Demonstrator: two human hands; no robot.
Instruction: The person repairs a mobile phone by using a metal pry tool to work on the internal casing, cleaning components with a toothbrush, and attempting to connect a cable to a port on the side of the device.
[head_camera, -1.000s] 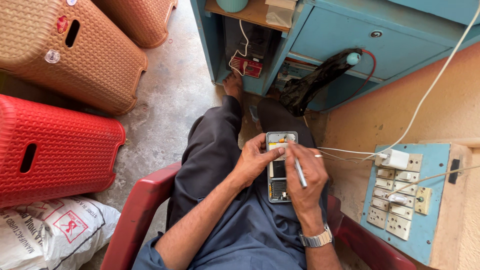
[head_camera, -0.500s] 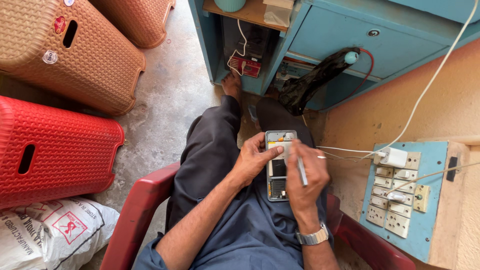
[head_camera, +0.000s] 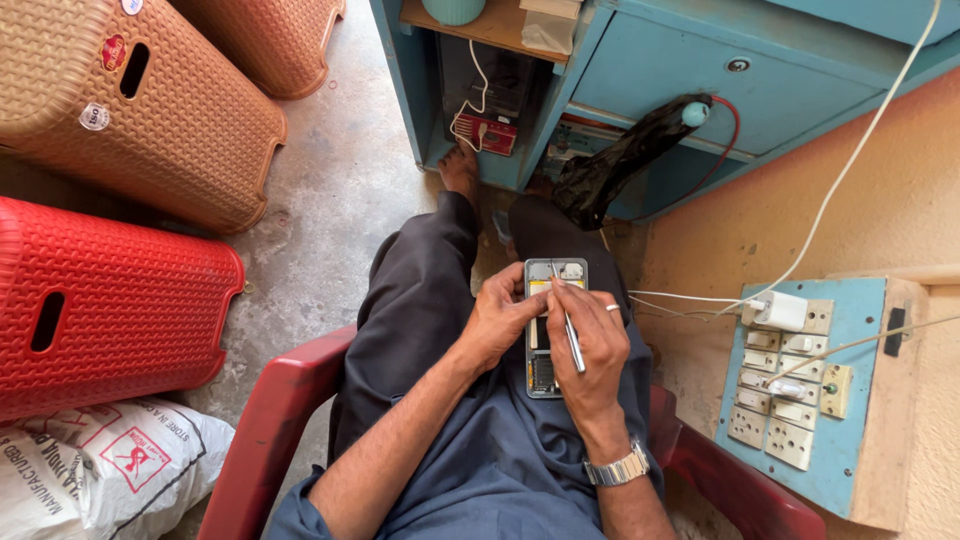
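Left hand (head_camera: 500, 320) grips opened phone (head_camera: 545, 345) (back off), right hand (head_camera: 598, 345) pinches tweezers (head_camera: 570, 335).

This looks like a small repair stall or home workshop, probably for phones. At twelve o'clock stands a blue wooden cabinet (head_camera: 690, 70) with an open shelf of loose parts and wires. At three o'clock a blue switchboard (head_camera: 800, 400) with many sockets hangs on a bare yellow wall (head_camera: 890, 210), a white charger (head_camera: 778, 311) plugged in. At nine o'clock red and brown plastic stools (head_camera: 110, 310) lie on a rough concrete floor (head_camera: 330, 200), and a printed sack (head_camera: 100, 470) sits at seven. A red plastic chair (head_camera: 270, 420) serves as the seat.
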